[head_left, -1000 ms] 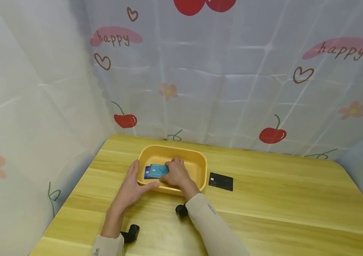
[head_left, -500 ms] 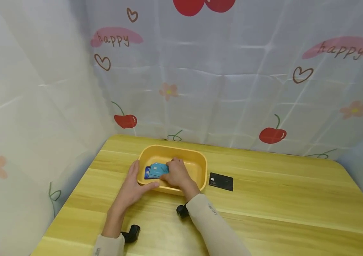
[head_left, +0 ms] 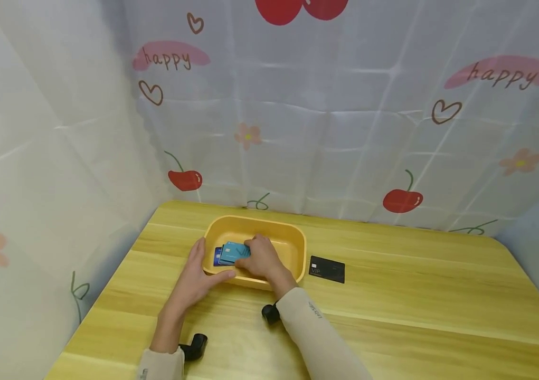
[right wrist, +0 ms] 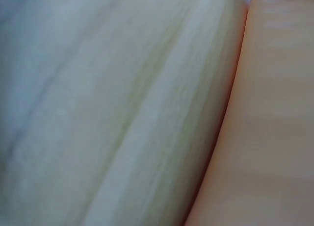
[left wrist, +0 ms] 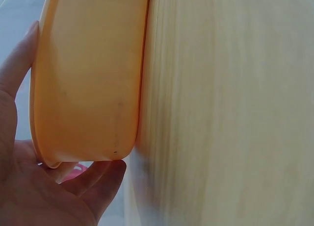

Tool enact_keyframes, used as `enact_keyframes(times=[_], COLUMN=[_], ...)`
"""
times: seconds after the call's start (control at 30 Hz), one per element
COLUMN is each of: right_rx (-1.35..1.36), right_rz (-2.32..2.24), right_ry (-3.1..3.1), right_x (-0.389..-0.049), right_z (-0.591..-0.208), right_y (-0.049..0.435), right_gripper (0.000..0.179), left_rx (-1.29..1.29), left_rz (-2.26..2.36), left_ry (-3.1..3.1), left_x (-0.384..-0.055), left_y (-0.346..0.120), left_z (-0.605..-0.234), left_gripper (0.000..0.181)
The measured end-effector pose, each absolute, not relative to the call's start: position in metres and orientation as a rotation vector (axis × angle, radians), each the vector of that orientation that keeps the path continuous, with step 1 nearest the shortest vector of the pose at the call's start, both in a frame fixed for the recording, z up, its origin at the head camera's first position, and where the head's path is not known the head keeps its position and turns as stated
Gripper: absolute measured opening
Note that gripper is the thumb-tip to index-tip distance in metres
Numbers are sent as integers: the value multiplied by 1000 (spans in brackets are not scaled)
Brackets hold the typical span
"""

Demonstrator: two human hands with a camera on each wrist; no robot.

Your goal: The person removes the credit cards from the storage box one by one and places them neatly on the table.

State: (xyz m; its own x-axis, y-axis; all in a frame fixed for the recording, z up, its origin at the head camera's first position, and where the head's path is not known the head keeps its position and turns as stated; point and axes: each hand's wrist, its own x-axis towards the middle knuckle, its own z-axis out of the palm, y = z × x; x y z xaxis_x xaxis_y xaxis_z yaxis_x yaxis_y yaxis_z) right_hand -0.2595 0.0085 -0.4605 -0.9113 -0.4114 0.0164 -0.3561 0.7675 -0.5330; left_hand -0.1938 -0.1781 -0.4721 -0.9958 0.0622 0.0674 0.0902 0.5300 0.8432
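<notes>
Right hand (head_left: 261, 257) pinches the light-blue, rectangular plastic card (head_left: 234, 253) extending leftward from its grip within the yellow, rounded plastic tray (head_left: 293, 249), left hand (head_left: 195, 279) gripping tray corner; level, gentle pinch advisable.

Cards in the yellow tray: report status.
Left hand grips tray. Right hand pinches light-blue card inside. Black card outside, right of tray. No obstruction visible.

The yellow tub (head_left: 291, 248) leaves a free passage at three o'clock of the right hand (head_left: 263, 258); blue cards (head_left: 233, 252) obstruct at nine; the left hand (head_left: 195, 279) occupies the rim at eight; outside, the black card (head_left: 327, 269) lies near three o'clock.
</notes>
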Motion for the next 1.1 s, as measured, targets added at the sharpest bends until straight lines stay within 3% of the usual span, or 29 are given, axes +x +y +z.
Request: enact_keyframes(times=[1.1], right_rx=[-655], right_rz=[-945], right_ry=[2830], right_x=[-253], right_z=[-452], right_y=[12], right_gripper=[53], left_rx=[-122], left_rz=[-1527], left_ry=[-2720], left_x=[-195], left_y=[-177], left_z=[-472], left_gripper=[119])
